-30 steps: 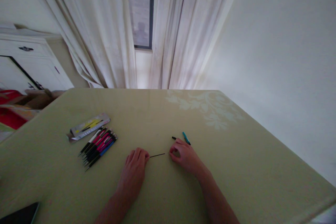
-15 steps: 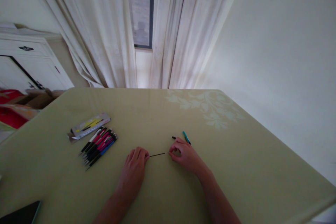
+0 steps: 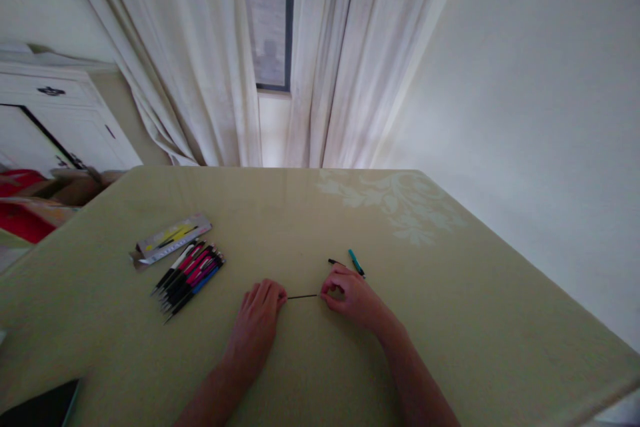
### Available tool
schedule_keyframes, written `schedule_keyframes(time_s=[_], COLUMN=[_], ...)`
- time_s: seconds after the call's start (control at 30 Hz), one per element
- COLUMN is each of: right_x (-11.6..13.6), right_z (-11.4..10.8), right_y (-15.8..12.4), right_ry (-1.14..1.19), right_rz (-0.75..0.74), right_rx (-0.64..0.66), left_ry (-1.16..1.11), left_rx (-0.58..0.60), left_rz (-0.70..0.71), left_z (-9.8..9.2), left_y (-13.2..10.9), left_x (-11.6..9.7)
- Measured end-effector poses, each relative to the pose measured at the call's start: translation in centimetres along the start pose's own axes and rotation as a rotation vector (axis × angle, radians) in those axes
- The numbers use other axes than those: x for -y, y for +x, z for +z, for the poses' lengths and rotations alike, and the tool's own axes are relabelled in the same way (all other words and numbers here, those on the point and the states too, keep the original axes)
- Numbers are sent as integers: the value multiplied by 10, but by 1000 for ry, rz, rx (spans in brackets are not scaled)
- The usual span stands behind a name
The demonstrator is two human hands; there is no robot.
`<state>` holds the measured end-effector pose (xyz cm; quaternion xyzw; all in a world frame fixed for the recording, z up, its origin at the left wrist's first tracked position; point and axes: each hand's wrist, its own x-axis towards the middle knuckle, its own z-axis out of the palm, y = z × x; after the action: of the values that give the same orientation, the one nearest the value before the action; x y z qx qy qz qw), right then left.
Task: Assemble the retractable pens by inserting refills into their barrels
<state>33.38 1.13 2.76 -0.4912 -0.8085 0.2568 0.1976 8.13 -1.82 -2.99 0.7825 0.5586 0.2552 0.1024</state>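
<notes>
My left hand rests on the green tablecloth with its fingers closed on one end of a thin dark pen refill. The refill's other end meets my right hand, whose fingers are curled in a pinch beside it. Just beyond my right hand lie a teal pen part and a small black pen part.
A bundle of several pink, blue and black pens lies at the left, next to an opened pen package. A dark phone or tablet sits at the near left corner. Curtains, a window and a white cabinet stand behind.
The refill has levelled out and its right end now reaches my right hand's fingertips. Both hands have shifted only slightly.
</notes>
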Motion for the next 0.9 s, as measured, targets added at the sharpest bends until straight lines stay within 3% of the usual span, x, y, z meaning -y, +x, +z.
schedule_keyframes(time_s=[0.37,0.5,0.6,0.7,0.8,0.9], right_x=[4,6,3,-5,-19,-32], right_z=[1,3,5,5,4,5], right_y=[-3,-2,-1,1,2,3], right_ry=[82,165,186,152,-43,-267], right_rz=[-39,-36,-45,-25,60,161], right_rx=[14,39,29,-121,-341,-396], left_ry=[-71,-97,-106,-156,-211,-236], left_rx=[-39,-9,35,26,-13,-38], left_rz=[96,158,130,66,32,7], left_z=[-1,-5,-9,-12,-13,-13], left_y=[1,1,2,3,4,5], left_x=[1,0,-2,-4,-5,-4])
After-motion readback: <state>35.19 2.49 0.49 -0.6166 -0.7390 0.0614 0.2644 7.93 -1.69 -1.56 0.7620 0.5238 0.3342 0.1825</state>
